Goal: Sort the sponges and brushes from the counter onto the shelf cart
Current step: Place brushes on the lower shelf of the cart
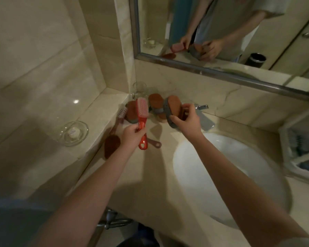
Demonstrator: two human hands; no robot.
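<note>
- The left hand (132, 135) was clamped round the handle of a red brush (142, 113), bristles up, lifted clear of the table (150, 175).
- The right hand (187, 120) gripped a grey and orange sponge (173, 107), thumb on one side and fingers curled over the other, also held above the table.
- Both hands were near each other over the back corner, beside the sink (221, 166).
- More work was left. Another sponge (155, 99) lay in the corner, and at least one more (131, 111) sat behind the red brush.
- A pale-bristled brush (122, 111) lay against the ledge to the left.
- A white rack (301, 148) showed blurred at the right edge. Whether it was the shelf cart, or what it held, could not be told.
- By my reckoning the sorting was at an early or middle stage: two things were picked up but not yet placed, and several waited on the table.
</note>
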